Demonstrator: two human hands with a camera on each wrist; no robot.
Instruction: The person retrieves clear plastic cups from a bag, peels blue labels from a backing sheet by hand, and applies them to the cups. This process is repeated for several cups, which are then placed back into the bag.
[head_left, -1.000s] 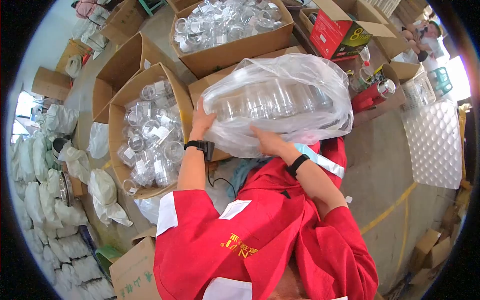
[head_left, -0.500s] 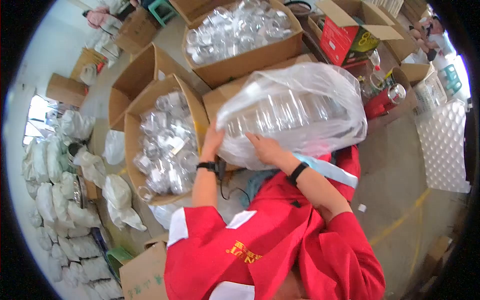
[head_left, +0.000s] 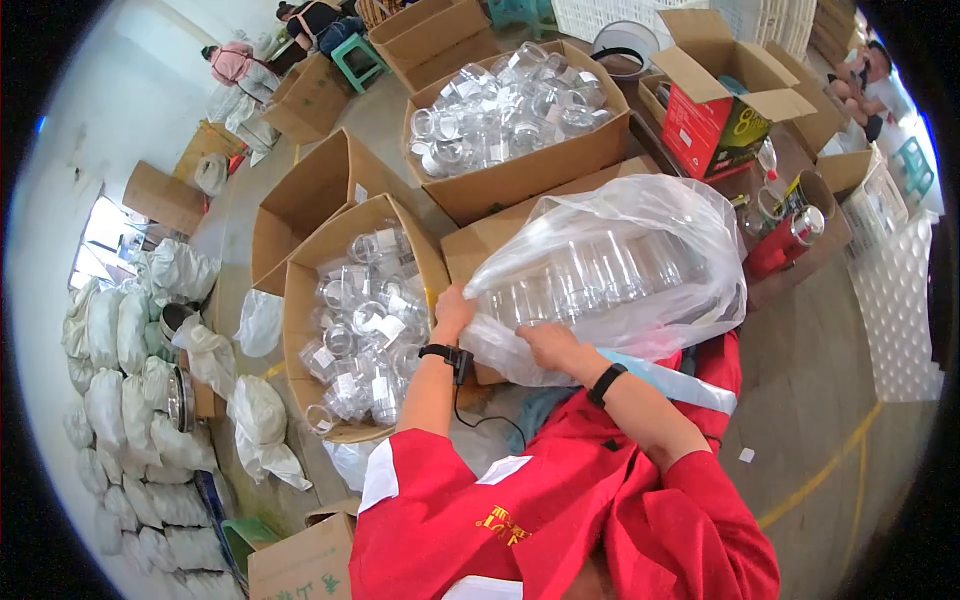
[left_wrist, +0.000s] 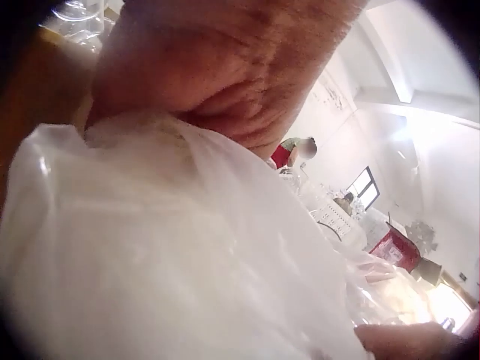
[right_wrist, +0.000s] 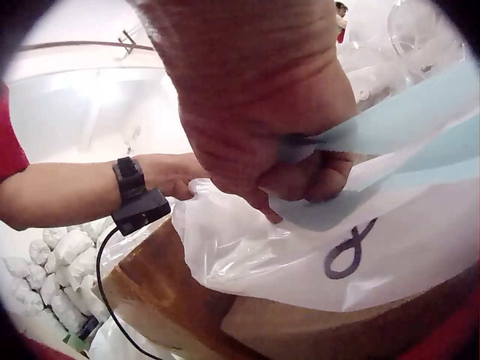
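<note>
A clear plastic bag (head_left: pixel 640 335) full of clear jars lies on its side across a cardboard box and the person's lap. At its left end the left hand (head_left: pixel 455 312) grips the gathered plastic; in the left wrist view the bag (left_wrist: pixel 180 240) fills the area below this hand. The right hand (head_left: pixel 555 348) is at the bag's near side, index finger against the plastic. Its other fingers (right_wrist: pixel 322 180) curl round a light blue strip (right_wrist: pixel 405 112), which trails right over the lap in the head view.
Open cartons of clear jars stand left (head_left: pixel 290 330) and behind (head_left: pixel 530 170). A red-and-green box (head_left: pixel 705 130) and a red flask (head_left: pixel 785 243) are at the back right. White sacks (head_left: pixel 130 400) line the left side; people sit in the background.
The head view has shifted, so the scene sits lower and further right. The left hand has drawn the bag's end into a tighter gather; the right hand stays at the near side.
</note>
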